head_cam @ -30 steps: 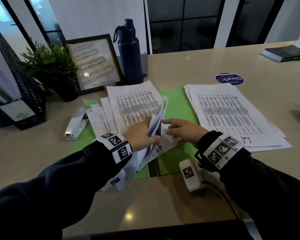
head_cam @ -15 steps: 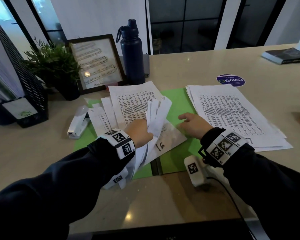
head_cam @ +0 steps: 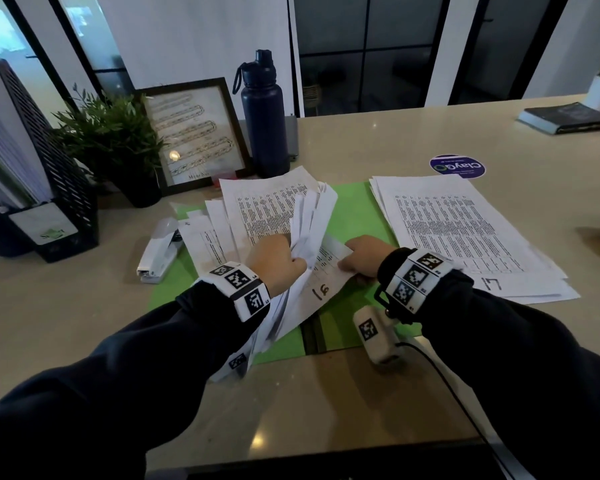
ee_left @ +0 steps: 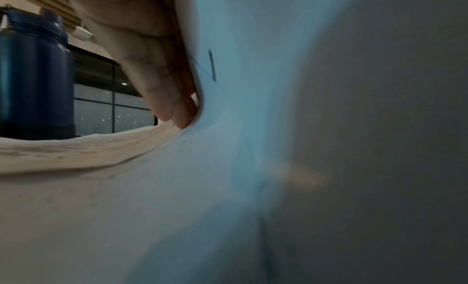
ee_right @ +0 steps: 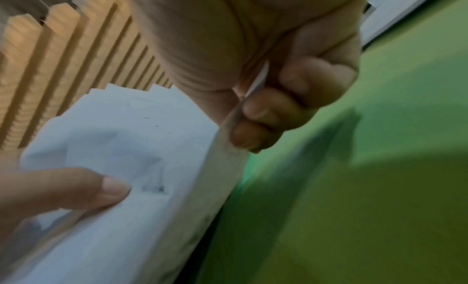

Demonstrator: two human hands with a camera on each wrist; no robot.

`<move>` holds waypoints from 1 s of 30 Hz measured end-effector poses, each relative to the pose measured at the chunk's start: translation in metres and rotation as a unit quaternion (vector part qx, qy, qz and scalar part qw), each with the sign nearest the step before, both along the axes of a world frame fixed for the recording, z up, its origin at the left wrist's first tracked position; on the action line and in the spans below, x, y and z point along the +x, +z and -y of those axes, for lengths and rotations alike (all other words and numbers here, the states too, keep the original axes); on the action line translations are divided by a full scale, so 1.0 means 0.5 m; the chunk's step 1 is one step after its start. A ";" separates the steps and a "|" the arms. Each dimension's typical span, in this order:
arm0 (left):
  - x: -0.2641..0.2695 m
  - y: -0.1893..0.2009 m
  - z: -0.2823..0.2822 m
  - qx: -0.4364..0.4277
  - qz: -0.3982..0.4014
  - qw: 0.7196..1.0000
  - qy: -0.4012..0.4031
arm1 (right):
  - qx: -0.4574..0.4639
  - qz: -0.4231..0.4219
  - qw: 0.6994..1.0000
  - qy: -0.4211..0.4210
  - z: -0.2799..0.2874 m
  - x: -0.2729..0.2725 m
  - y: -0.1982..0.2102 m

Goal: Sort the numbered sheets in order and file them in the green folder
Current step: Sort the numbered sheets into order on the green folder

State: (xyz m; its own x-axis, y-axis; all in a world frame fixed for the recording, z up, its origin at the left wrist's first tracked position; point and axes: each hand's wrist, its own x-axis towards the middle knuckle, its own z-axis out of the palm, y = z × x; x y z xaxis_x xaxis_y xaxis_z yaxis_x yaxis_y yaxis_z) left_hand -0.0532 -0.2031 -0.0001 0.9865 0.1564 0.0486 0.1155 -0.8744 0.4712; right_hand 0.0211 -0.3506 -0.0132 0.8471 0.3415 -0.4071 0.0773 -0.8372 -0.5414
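The green folder lies open on the table under the papers. My left hand grips a bundle of sheets stood on edge over the folder; its fingers press against the paper. My right hand pinches the right edge of a sheet marked 16 that lies on the folder. Close up, its fingers curl under that sheet above the folder. A stack topped by sheet 17 lies at the right. Loose sheets are spread at the left.
A white stapler lies left of the folder. Behind stand a dark bottle, a picture frame, a plant and a black file rack. A purple sticker and a book are far right.
My right hand has drawn back from the bundle and closed on the edge of the sheet marked 16. My left hand has tipped the bundle more upright.
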 end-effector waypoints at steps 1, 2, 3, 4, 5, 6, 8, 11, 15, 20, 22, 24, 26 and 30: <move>0.000 0.000 0.000 0.002 0.005 1.000 -0.001 | 0.023 0.012 1.000 -0.002 0.003 0.000 0.004; -0.001 0.001 0.000 0.003 0.012 1.000 0.000 | 0.042 0.030 0.999 -0.008 0.009 0.001 0.009; -0.001 0.002 0.000 0.003 0.020 1.000 0.000 | 0.057 0.050 0.997 -0.021 0.018 0.003 0.016; -0.002 0.003 0.000 0.000 0.031 1.000 -0.001 | 0.068 0.074 0.994 -0.038 0.032 0.007 0.023; -0.003 0.005 0.001 -0.007 0.043 0.999 -0.001 | 0.076 0.096 0.991 -0.056 0.049 0.013 0.031; -0.003 0.006 0.000 -0.018 0.054 0.998 -0.001 | 0.084 0.118 0.987 -0.076 0.069 0.018 0.041; -0.004 0.007 0.002 -0.026 0.065 0.998 0.000 | 0.100 0.149 0.977 -0.116 0.119 0.029 0.060; -0.004 0.003 0.003 -0.033 0.062 0.998 -0.002 | 0.125 0.181 0.956 -0.195 0.209 0.036 0.083; 0.001 -0.001 0.003 -0.036 0.057 0.998 -0.013 | 0.173 0.219 0.906 -0.318 0.321 0.035 0.092; 0.002 -0.004 0.008 -0.033 0.053 0.998 -0.017 | 0.108 0.201 0.899 -0.374 0.387 0.044 0.050; 0.002 -0.007 0.008 -0.058 0.057 0.996 -0.028 | 0.060 0.152 0.917 -0.365 0.395 0.045 0.024; 0.001 -0.008 0.010 -0.071 0.058 0.995 -0.042 | 0.012 0.114 0.928 -0.355 0.400 0.044 0.006; -0.001 -0.006 0.013 -0.079 0.055 0.994 -0.051 | 0.004 0.086 0.928 -0.363 0.410 0.050 -0.010; -0.003 -0.003 0.022 -0.104 0.059 0.990 -0.077 | -0.073 0.090 0.918 -0.380 0.431 0.070 -0.028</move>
